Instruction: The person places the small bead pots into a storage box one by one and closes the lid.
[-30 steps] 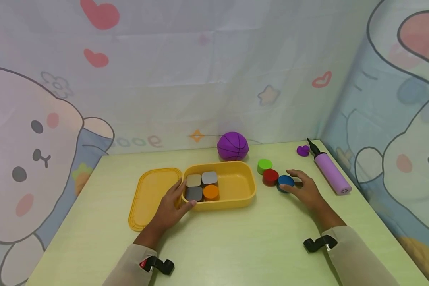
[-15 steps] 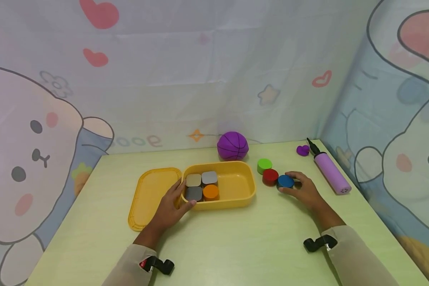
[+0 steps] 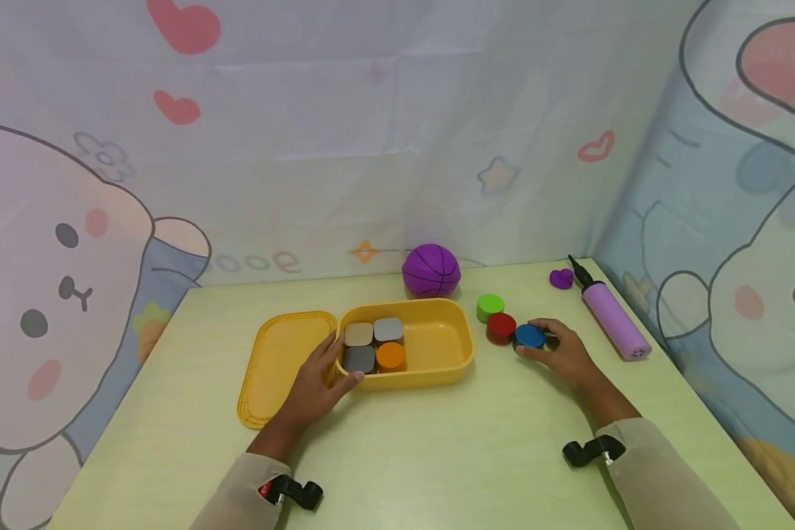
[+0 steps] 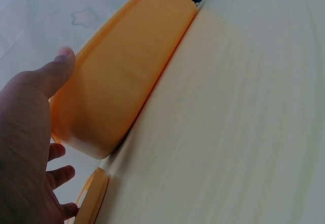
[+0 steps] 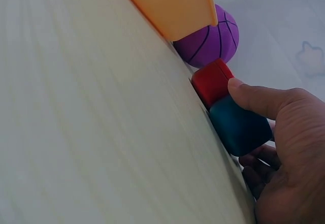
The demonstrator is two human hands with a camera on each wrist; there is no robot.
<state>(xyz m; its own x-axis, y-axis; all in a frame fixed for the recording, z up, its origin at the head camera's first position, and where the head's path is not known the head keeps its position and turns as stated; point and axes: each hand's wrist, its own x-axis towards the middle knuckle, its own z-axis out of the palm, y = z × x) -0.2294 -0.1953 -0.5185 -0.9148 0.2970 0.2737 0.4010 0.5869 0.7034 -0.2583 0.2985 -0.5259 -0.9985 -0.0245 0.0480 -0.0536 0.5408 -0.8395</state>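
Blue round piece (image 3: 529, 336), one: standing on the counter (image 3: 437, 456), touching the red piece (image 3: 501, 329), to the right of the yellow box (image 3: 424, 380). I am judging it light and stiff, not fragile, perhaps slightly slippery given its smooth sheen. Right hand (image 3: 568, 359): thumb and fingers are pinching the blue round piece across opposite sides, where I am rating the hold surest. Left hand (image 3: 314, 390): fingers are lying spread against the yellow box's left end.

Beige sleeves (image 3: 669, 471), black wrist cameras (image 3: 301, 492), red patch (image 3: 265, 489) on left one
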